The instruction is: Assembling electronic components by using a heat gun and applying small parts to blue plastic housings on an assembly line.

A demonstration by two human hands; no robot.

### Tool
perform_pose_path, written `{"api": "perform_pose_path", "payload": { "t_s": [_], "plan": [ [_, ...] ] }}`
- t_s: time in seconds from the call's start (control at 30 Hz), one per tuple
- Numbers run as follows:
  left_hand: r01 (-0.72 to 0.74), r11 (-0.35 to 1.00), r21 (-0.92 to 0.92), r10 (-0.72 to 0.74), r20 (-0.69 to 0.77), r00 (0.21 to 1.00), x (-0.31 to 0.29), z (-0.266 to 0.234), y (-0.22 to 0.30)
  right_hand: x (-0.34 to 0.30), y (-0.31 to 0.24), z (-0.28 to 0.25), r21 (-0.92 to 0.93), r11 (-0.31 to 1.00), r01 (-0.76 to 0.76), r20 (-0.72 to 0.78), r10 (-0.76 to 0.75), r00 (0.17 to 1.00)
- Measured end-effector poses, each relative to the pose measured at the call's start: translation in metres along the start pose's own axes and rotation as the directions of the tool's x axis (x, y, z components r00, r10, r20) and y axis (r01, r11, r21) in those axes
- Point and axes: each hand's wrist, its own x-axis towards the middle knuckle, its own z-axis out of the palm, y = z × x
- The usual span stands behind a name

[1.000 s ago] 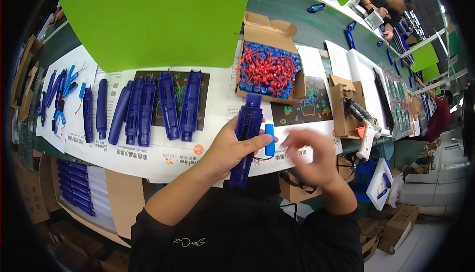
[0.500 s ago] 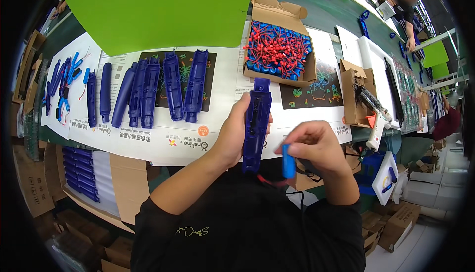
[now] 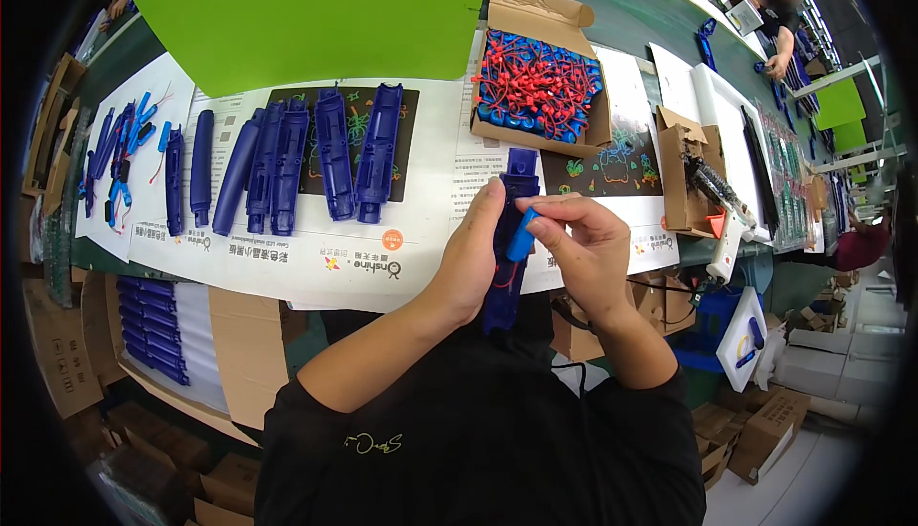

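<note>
My left hand (image 3: 470, 258) is closed round a long dark-blue plastic half-shell (image 3: 504, 301), held upright with its hollow side toward me. Between the thumb and fingers of my right hand (image 3: 590, 247) is a light-blue cylindrical battery (image 3: 521, 236), tilted over the middle of the shell. Whether it touches the shell's inside I cannot tell. A red wire (image 3: 505, 282) curves below it against the shell. Past my hands stands an open cardboard box (image 3: 540, 149) packed with blue batteries (image 3: 581, 130) on red leads.
Several dark-blue shells (image 3: 291, 167) lie in a row at left on white printed sheets (image 3: 421, 230). A green panel (image 3: 306, 19) rises behind them. At right are a glue gun (image 3: 732, 239) and a small carton (image 3: 690, 203). Another person (image 3: 765, 10) works at far right.
My right hand has brought the battery up and left, from beside the shell's lower end to over its middle. The left hand still grips the shell, which has shifted slightly right.
</note>
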Motion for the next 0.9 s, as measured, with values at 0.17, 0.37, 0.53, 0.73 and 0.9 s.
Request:
{"api": "perform_pose_path", "payload": {
  "t_s": [0.17,0.37,0.53,0.73,0.9],
  "plan": [
    [0.012,1.000,-0.019,-0.012,-0.021,1.000,-0.001,0.004,-0.001,-0.002,0.007,0.009,-0.015,0.999,0.052,-0.051,-0.053,0.997],
    [0.049,0.997,-0.058,-0.051,-0.023,0.998,-0.003,0.004,-0.003,-0.005,0.003,0.006,-0.066,0.997,0.033,-0.035,-0.036,0.999],
    [0.039,0.996,-0.075,-0.043,-0.053,0.998,-0.005,0.010,0.001,-0.007,0.002,0.007,-0.160,0.986,0.042,-0.061,-0.052,0.997],
    [-0.107,0.994,0.010,0.107,-0.048,0.993,0.002,0.002,-0.011,-0.004,0.005,0.013,-0.323,0.917,0.233,-0.067,-0.268,0.961],
    [-0.135,0.988,0.075,0.133,0.037,0.990,0.002,-0.005,-0.013,-0.001,0.012,0.017,-0.322,0.915,0.244,-0.134,-0.299,0.945]
  ]
}}
